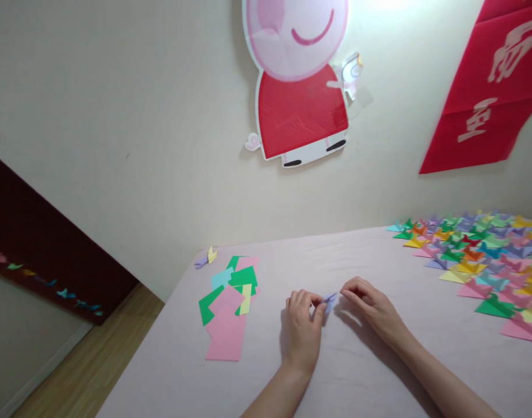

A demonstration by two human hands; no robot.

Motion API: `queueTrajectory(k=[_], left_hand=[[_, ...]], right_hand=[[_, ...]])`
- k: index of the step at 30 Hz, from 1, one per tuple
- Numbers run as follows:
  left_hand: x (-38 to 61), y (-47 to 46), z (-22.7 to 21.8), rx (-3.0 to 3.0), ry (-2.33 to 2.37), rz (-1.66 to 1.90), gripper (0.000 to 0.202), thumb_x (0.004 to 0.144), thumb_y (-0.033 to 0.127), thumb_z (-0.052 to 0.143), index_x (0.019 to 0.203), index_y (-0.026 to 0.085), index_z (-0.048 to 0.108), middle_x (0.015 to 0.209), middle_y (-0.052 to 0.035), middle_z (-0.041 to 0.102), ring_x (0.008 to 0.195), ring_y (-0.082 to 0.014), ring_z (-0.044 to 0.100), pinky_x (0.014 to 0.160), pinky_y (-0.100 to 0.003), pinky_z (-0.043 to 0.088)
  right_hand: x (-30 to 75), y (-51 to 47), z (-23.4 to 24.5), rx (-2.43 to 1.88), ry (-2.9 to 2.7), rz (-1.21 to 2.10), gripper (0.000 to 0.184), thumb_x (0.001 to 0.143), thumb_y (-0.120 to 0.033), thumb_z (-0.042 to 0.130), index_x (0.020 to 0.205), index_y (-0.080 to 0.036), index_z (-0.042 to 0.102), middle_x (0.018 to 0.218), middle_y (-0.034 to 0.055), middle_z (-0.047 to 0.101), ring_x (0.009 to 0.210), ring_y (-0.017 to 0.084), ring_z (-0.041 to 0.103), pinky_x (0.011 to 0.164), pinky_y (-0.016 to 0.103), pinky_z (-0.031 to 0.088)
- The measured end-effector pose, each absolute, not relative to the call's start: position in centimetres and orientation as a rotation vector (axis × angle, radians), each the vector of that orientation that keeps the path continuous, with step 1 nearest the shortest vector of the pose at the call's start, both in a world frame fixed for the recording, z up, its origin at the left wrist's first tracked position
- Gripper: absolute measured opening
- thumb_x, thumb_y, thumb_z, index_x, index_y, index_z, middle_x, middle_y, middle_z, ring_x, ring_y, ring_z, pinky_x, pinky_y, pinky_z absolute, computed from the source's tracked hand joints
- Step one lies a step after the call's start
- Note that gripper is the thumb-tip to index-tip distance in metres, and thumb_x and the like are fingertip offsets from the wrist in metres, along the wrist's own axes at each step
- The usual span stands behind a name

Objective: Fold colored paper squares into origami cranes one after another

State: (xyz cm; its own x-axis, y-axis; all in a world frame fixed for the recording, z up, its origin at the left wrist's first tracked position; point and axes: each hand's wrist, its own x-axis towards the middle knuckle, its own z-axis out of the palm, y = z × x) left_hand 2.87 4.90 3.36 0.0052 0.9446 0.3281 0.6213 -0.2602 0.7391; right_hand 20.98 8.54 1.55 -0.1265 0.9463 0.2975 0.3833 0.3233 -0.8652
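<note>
A small light-purple piece of folded origami paper [330, 303] is held just above the pale pink cloth, between my two hands. My left hand [303, 325] pinches its left side between thumb and fingers. On the opposite side, my right hand [370, 305] has thumb and fingertips pressed together at the paper's pointed upper right tip. Fingers cover part of the folds, so the exact shape is hard to make out.
Loose sheets of coloured paper [226, 331] lie left of my hands, with a yellow folded figure [212, 254] and a purple one [201, 262] behind them. Rows of colourful origami figures [475, 255] fill the right side. The wall [183, 145] borders the far edge.
</note>
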Motion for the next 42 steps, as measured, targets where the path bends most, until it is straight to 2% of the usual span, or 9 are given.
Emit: queueTrajectory(k=[5,9,13,17,28,31,36,42], left_hand=[[2.8,5.0,3.0,1.894,1.567,1.293,0.01,0.09,0.013,0.064,0.084,0.022,0.061,0.088,0.0013,0.064,0.089,-0.0191,0.055,0.083,-0.033,0.04],[3.0,4.9,3.2,1.929,1.552,1.239,0.013,0.09,0.012,0.063,0.093,0.024,0.065,0.093,0.0013,0.067,0.093,-0.0204,0.055,0.084,-0.035,0.04],[3.2,5.0,3.2,1.906,1.598,1.161,0.011,0.087,0.013,0.066,0.083,0.023,0.063,0.087,0.0013,0.066,0.089,-0.0206,0.055,0.081,-0.034,0.038],[3.1,5.5,2.4,1.791,1.548,1.149,0.015,0.088,0.018,0.063,0.075,0.021,0.058,0.082,0.001,0.062,0.084,-0.019,0.054,0.077,-0.032,0.037],[2.5,6.2,1.6,1.634,1.414,1.108,0.022,0.088,0.033,0.06,0.07,0.021,0.06,0.077,0.0007,0.056,0.078,-0.0177,0.051,0.073,-0.028,0.038],[2.5,6.4,1.6,1.615,1.348,1.176,0.023,0.087,0.034,0.062,0.068,0.021,0.062,0.076,0.0003,0.058,0.079,-0.0181,0.052,0.073,-0.028,0.038],[2.4,6.5,1.6,1.529,1.297,1.19,0.015,0.084,0.034,0.065,0.077,0.021,0.069,0.078,0.0,0.061,0.076,-0.0179,0.054,0.07,-0.028,0.039],[2.3,7.0,1.2,1.484,1.255,1.244,0.018,0.081,0.035,0.067,0.07,0.021,0.068,0.073,-0.0001,0.06,0.075,-0.0183,0.052,0.071,-0.029,0.039]], right_hand=[[19.3,8.3,0.9,-1.134,-1.649,1.013,0.034,0.086,-0.052,0.058,0.073,-0.021,0.064,0.075,0.0018,0.061,0.073,0.02,0.058,0.069,0.032,0.047],[18.2,7.9,0.9,-1.078,-1.556,0.981,0.032,0.087,-0.05,0.058,0.075,-0.021,0.067,0.078,0.0032,0.064,0.076,0.021,0.059,0.071,0.033,0.047],[18.2,7.8,1.1,-1.067,-1.523,0.945,0.03,0.084,-0.049,0.062,0.075,-0.021,0.069,0.082,0.0049,0.066,0.083,0.023,0.061,0.078,0.034,0.048],[18.0,7.9,0.9,-1.088,-1.415,1.042,0.03,0.078,-0.051,0.067,0.081,-0.021,0.067,0.08,0.0038,0.067,0.077,0.022,0.061,0.072,0.034,0.05],[17.9,7.7,1.5,-1.05,-1.407,1.176,0.037,0.079,-0.055,0.066,0.073,-0.019,0.067,0.07,0.0019,0.064,0.07,0.019,0.058,0.067,0.032,0.048],[17.8,7.7,1.6,-1.035,-1.387,1.17,0.037,0.077,-0.056,0.068,0.076,-0.019,0.068,0.072,0.0027,0.065,0.07,0.02,0.059,0.068,0.033,0.048],[17.9,7.6,1.9,-1.068,-1.386,1.181,0.042,0.075,-0.06,0.068,0.073,-0.018,0.066,0.067,0.0018,0.062,0.065,0.018,0.056,0.061,0.031,0.046],[17.9,7.5,2.1,-1.067,-1.394,1.19,0.042,0.075,-0.06,0.067,0.072,-0.018,0.064,0.066,0.0003,0.061,0.064,0.017,0.055,0.06,0.029,0.046]])
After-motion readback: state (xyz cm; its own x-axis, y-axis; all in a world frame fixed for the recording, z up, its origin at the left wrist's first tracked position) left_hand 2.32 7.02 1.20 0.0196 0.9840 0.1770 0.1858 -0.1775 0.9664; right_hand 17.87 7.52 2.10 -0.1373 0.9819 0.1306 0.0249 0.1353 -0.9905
